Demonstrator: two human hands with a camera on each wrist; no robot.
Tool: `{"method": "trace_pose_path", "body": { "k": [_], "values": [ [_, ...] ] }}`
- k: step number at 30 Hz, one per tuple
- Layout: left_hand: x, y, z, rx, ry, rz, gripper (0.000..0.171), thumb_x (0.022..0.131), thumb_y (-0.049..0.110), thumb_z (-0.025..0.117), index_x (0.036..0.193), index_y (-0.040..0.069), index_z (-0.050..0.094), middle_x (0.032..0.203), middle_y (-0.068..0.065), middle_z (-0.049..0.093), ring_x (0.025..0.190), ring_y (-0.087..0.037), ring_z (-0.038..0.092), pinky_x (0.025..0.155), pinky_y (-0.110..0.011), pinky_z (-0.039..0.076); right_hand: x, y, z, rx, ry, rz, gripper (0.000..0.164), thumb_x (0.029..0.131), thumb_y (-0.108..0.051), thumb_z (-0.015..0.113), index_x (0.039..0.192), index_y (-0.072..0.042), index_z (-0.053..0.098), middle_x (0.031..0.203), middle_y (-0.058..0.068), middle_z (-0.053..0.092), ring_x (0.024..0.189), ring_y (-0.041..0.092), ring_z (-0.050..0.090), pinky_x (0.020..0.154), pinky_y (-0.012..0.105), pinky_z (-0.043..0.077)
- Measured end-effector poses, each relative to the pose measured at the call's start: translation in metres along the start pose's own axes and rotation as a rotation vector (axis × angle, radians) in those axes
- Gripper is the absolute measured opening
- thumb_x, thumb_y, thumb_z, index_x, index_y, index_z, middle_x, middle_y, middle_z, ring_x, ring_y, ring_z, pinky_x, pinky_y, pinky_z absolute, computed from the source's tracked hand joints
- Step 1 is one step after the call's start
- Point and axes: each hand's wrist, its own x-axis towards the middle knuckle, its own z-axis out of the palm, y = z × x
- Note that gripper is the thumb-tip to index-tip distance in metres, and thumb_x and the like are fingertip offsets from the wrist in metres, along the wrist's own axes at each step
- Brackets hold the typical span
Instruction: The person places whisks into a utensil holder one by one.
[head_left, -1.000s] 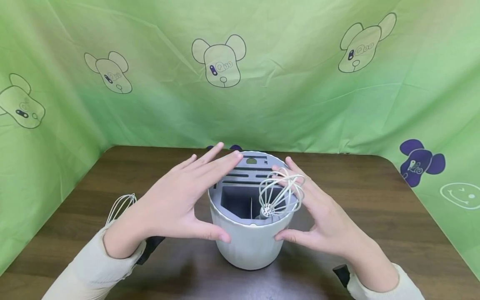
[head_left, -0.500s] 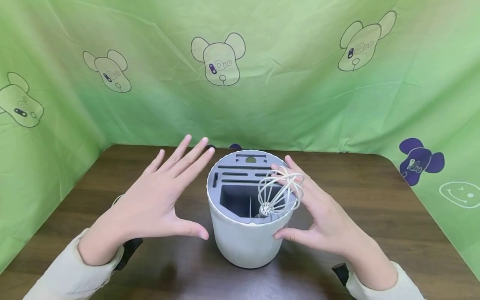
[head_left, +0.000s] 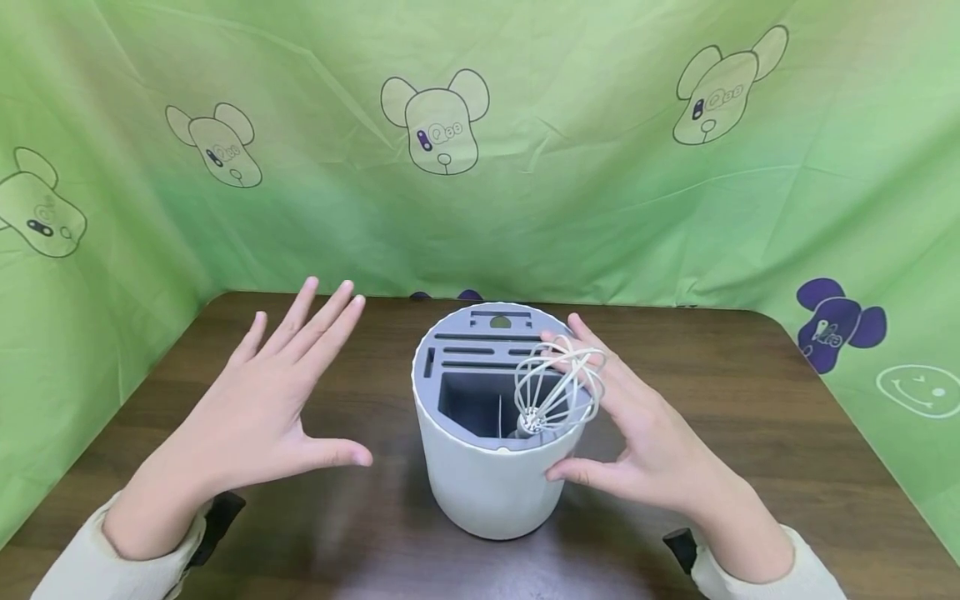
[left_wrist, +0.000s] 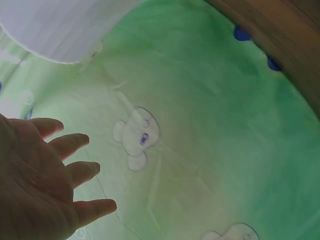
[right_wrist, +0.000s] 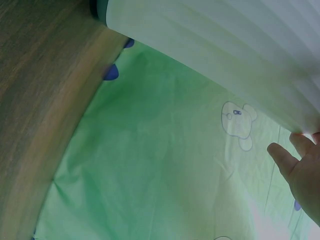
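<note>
A white round utensil holder [head_left: 487, 492] with a grey slotted top stands upright at the middle of the table. A whisk [head_left: 558, 392] stands in its large front compartment, wire head up, leaning right; its handle is mostly hidden inside. My right hand [head_left: 648, 425] rests at the holder's right side, thumb toward the front and fingers extended behind the whisk wires. To the left, my left hand [head_left: 258, 408] is held spread above the table, apart from the holder and holding nothing. The left wrist view shows its fingers [left_wrist: 75, 145] below the holder's wall [left_wrist: 65, 30].
The brown wooden table [head_left: 750, 400] has rounded far corners. A green curtain [head_left: 570, 200] printed with bear heads hangs behind it and along both sides. Dark wrist straps [head_left: 213, 525] show at the sleeves.
My left hand has moved left, away from the holder, fingers spread. A second whisk, earlier visible behind the left forearm, is now hidden. My right hand and the holder have stayed in place.
</note>
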Motion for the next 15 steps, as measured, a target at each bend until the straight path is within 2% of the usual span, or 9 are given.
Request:
{"method": "trace_pose_path", "body": {
  "k": [8, 15],
  "values": [
    [-0.013, -0.012, 0.001, 0.029, 0.010, -0.073, 0.128, 0.065, 0.079, 0.071, 0.160, 0.031, 0.001, 0.168, 0.012, 0.001, 0.156, -0.018, -0.006, 0.115, -0.073, 0.013, -0.001, 0.000, 0.000, -0.002, 0.001, 0.001, 0.087, 0.082, -0.057, 0.072, 0.141, 0.003, 0.048, 0.155, 0.014, 0.043, 0.153, 0.033, 0.020, 0.124, 0.028, 0.021],
    [-0.024, -0.021, 0.002, 0.039, 0.002, -0.135, 0.123, 0.069, 0.078, 0.070, 0.160, 0.032, 0.001, 0.168, 0.013, 0.000, 0.156, -0.016, -0.008, 0.118, -0.070, 0.005, -0.001, 0.000, 0.000, -0.008, 0.000, 0.004, 0.087, 0.082, -0.057, 0.072, 0.141, 0.002, 0.048, 0.155, 0.014, 0.042, 0.153, 0.032, 0.020, 0.123, 0.026, 0.022]
  ]
}}
